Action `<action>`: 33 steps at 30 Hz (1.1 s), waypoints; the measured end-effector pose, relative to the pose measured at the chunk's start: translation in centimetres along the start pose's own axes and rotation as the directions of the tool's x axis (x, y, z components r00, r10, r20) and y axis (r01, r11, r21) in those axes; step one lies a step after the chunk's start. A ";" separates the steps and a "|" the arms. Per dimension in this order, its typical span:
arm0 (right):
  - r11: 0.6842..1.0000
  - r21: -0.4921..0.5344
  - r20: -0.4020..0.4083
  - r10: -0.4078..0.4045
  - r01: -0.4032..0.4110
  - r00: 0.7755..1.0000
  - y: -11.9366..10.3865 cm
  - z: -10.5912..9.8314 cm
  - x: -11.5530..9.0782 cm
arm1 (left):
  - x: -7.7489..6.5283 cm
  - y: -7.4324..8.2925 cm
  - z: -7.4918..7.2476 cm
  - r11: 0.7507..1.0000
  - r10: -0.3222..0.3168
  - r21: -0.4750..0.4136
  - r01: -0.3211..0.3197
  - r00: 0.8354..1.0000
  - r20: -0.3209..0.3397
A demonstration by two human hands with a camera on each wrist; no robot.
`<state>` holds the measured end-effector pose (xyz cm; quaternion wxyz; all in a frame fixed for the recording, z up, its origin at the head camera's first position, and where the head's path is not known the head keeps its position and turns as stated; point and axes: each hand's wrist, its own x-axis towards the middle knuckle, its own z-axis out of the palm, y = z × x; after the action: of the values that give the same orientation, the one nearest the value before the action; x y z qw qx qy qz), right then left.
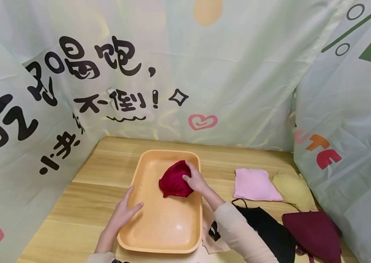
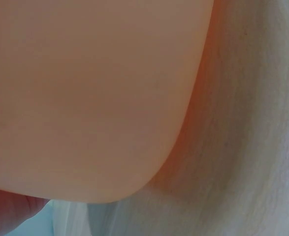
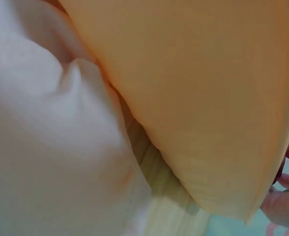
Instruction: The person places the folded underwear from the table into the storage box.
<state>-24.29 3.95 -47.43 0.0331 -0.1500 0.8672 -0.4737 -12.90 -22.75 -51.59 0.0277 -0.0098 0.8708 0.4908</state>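
An orange plastic tray (image 1: 164,219) stands on the wooden table. In its upper right part lies a bunched dark red cloth (image 1: 175,180), domed and with a small pointed corner. My right hand (image 1: 196,179) reaches over the right rim and holds this cloth by its right side, thumb on top; in the right wrist view part of the hand (image 3: 287,199) shows past the tray's edge. At the left rim, my left hand (image 1: 123,212) holds the tray, its thumb over the inside and its fingers along the outside. The left wrist view shows mostly the tray's wall (image 2: 95,98).
Right of the tray lie a pink cushion-like piece (image 1: 256,185), a yellow one (image 1: 293,190), a black strapped garment (image 1: 267,228) and a maroon cloth (image 1: 313,233). A pale cloth (image 1: 210,237) sits against the tray's right side, partly under my sleeve. Printed curtains (image 1: 238,73) enclose the table.
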 end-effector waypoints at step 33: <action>0.986 -0.056 0.020 -0.159 0.160 0.987 0.2 -0.9 -3.6 | 0.0 0.3 0.0 0.999 0.007 0.046 -0.006 1.000 -0.018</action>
<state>-21.04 5.84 -47.47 -0.0026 -0.2232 0.8654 -0.4485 -12.93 -22.59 -51.34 0.0182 -0.0108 0.8821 0.4706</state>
